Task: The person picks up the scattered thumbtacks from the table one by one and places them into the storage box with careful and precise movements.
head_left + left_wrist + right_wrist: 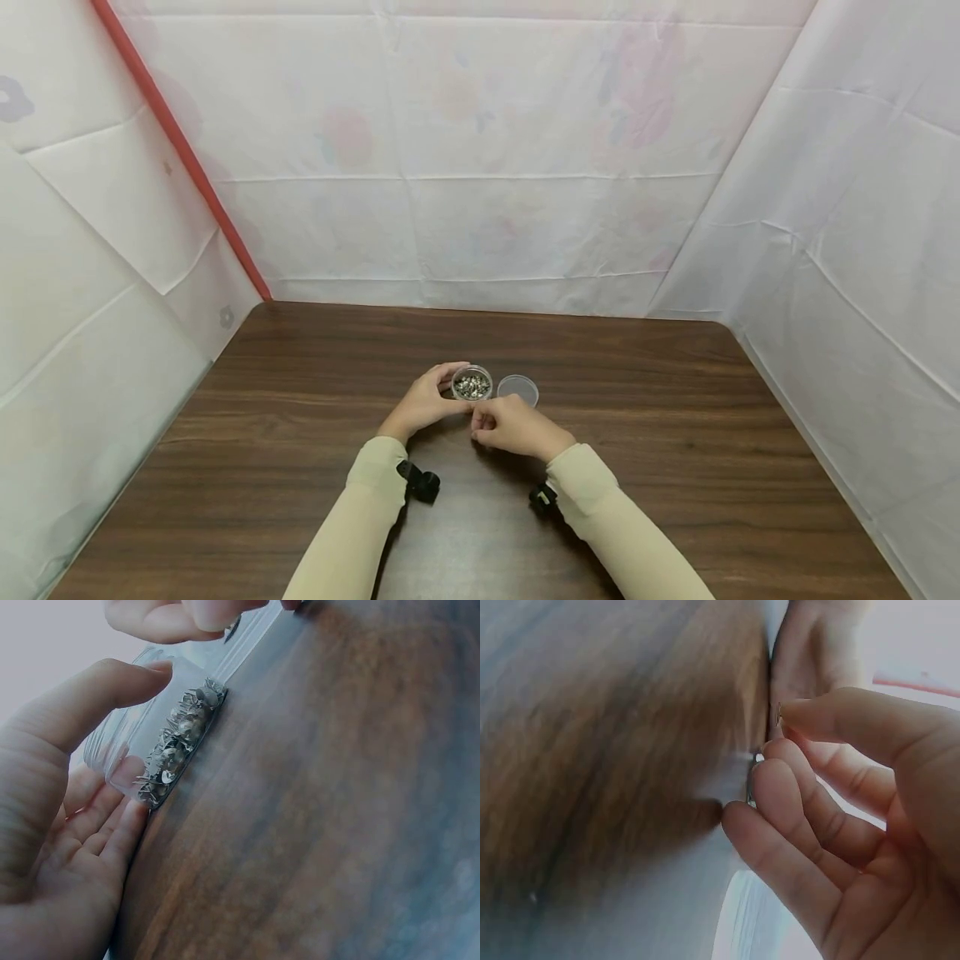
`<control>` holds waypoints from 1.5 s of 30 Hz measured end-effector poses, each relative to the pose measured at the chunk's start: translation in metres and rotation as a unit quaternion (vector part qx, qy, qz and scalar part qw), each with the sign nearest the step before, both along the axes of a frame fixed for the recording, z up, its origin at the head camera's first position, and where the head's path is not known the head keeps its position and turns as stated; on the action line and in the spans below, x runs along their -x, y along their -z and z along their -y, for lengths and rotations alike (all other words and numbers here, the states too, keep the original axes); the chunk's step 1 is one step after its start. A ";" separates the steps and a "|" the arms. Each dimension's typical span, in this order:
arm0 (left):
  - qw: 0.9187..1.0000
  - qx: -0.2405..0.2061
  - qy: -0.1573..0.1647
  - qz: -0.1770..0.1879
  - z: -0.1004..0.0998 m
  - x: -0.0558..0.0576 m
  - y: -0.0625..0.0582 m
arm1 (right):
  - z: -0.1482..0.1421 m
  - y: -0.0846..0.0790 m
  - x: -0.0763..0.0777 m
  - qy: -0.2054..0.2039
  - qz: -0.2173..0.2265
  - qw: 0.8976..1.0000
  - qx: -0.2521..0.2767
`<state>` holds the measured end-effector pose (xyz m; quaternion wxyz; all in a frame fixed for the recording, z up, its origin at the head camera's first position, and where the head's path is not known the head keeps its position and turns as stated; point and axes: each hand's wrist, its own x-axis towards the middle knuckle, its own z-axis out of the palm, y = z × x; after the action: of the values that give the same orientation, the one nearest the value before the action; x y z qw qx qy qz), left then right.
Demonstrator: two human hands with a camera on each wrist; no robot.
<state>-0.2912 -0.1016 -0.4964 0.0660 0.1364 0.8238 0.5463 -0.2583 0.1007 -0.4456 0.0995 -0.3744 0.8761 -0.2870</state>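
Note:
A small clear round jar [472,368] stands upright on the table, with silvery metal thumbtacks [180,735] heaped at its bottom. My left hand [426,405] holds the jar from the left, its thumb on the near side and the fingers curled around the far side. Close in front of the jar, my right hand [519,427] pinches a small thin metal piece, apparently a thumbtack [778,714], between thumb and forefinger. Its other fingers are bent; something shiny shows beside them, too hidden to identify. A clear round lid [519,387] lies just right of the jar, partly behind my right hand.
The brown wood-grain table [637,467] reaches out on all sides of the hands. White patterned cloth [480,225] hangs at the back and both sides, and a red strip [180,142] runs down the left corner.

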 end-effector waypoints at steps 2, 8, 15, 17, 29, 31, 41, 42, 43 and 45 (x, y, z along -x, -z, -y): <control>1.000 0.001 -0.002 0.002 0.000 0.000 0.000 | -0.002 -0.001 0.002 0.005 -0.006 1.000 0.005; 1.000 -0.004 -0.001 0.004 -0.001 0.000 0.001 | -0.007 -0.005 0.008 0.047 -0.030 0.998 0.022; 1.000 -0.004 -0.005 0.008 -0.003 0.000 0.000 | -0.009 -0.009 0.015 0.100 -0.038 0.993 0.040; 1.000 -0.004 -0.006 0.010 -0.003 0.000 0.000 | -0.009 -0.008 0.017 0.107 -0.044 0.992 0.045; 1.000 0.004 -0.010 0.022 -0.003 0.000 -0.004 | 0.003 -0.007 0.033 0.156 -0.090 0.984 -0.007; 1.000 0.003 -0.009 0.024 -0.003 0.000 -0.003 | 0.005 -0.007 0.035 0.164 -0.094 0.982 -0.021; 1.000 0.008 -0.007 0.021 -0.002 -0.001 -0.003 | 0.015 -0.004 0.043 0.185 -0.084 0.978 -0.052; 1.000 0.007 -0.006 0.020 -0.002 0.000 -0.003 | 0.015 -0.004 0.043 0.187 -0.084 0.977 -0.052; 1.000 0.008 -0.007 0.021 -0.002 0.000 -0.003 | 0.015 -0.003 0.043 0.189 -0.083 0.977 -0.051; 1.000 0.010 -0.006 0.020 -0.002 0.000 -0.002 | 0.014 -0.003 0.042 0.191 -0.081 0.977 -0.049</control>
<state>-0.2915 -0.0997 -0.4940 0.0802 0.1195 0.8283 0.5415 -0.3001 0.0867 -0.4427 -0.0104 -0.2168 0.9496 -0.2261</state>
